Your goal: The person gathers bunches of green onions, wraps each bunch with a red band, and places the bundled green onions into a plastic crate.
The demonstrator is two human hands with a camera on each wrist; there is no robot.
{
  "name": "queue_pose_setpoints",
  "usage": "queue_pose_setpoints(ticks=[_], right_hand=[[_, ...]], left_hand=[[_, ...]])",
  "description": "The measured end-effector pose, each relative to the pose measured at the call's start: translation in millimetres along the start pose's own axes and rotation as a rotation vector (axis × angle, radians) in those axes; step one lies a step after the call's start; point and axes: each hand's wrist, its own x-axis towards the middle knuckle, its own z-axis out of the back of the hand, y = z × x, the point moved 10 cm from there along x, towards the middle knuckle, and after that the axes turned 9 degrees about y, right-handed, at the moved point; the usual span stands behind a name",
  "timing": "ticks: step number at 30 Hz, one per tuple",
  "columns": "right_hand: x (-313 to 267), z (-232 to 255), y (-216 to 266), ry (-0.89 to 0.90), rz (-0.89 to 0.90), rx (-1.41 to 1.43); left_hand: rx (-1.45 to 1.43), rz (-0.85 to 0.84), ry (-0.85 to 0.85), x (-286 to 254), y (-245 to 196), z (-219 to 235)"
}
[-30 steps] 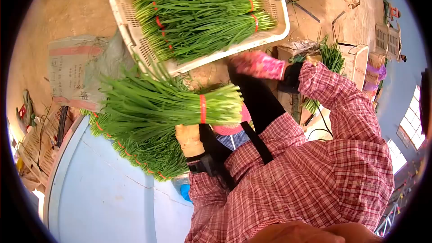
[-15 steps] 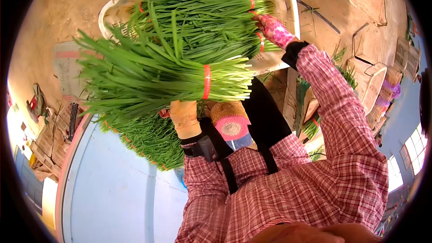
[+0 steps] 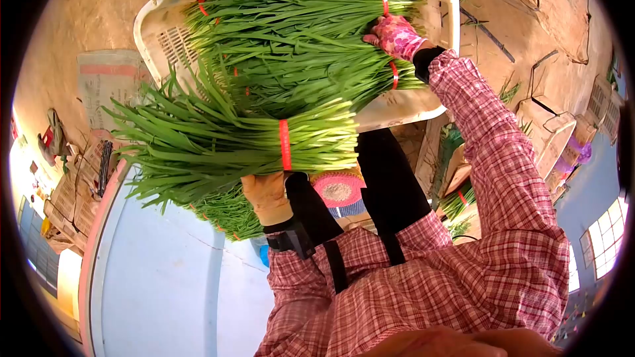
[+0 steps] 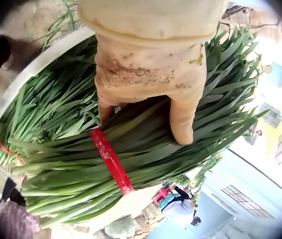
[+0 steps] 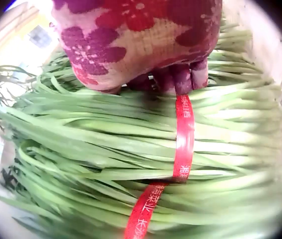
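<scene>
1. The plaid shirt [image 3: 423,284] fills the bottom of the head view; its right sleeve [image 3: 493,132] climbs from lower right toward upper centre, the arm reaching well forward, while the left sleeve [image 3: 301,281] stands nearly upright, forearm short and close to the body.
2. The pale crate [image 3: 403,118] spans the top of the frame, its near rim sloping across the middle.
3. Banded bunches [image 3: 297,33] of green leaves lie in it side by side, pale ends to the right.
4. The lifted bunch [image 3: 218,142] hangs left of centre, in front of the crate's lower left corner, leaves fanning left.
5. The left hand [image 3: 268,198], in a tan glove, grasps that bunch, thumb and fingers astride the leaves.
6. The right hand [image 3: 400,38], in a flowered pink glove, comes down knuckles-up at upper right, fingers bent onto a crate bunch; whether they clench it I can't tell.
7. A red band [image 3: 285,144] circles the lifted bunch, just right of the left hand.
</scene>
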Motion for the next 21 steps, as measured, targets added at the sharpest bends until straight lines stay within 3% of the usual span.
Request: queue_pose_setpoints(ticks=[3,6,9,11,13,15,16,19,21], right_hand=[[8,-24,-11,-0.004,-0.063,0.055],[-18,-14,2,-0.053,-0.126,0.146],[-20,-4,-1,-0.067,-0.216,0.117],[-39,42,1,-0.348,-0.314,0.005],[-51,82,-2,-0.703,-0.134,0.055],[-27,100,-8,-0.763,0.064,0.011],[-4,94,-19,-0.625,0.007,-0.034],[2,100,-17,-0.289,-0.155,0.064],[-7,75,-17,-0.364,-0.066,-0.051]], left_hand=[[-0.097,-0.053,-0.013,29,18,8],[-0.209,-0.051,-0.107,57,35,17],[-0.392,0.162,-0.007,84,62,46],[-0.498,0.153,-0.07,92,59,68],[-0.251,0.016,-0.16,90,50,74],[-0.265,0.121,-0.116,84,55,67],[-0.263,0.174,-0.109,76,58,66],[-0.027,0.004,-0.193,59,37,46],[0.003,-0.052,-0.198,49,21,43]])
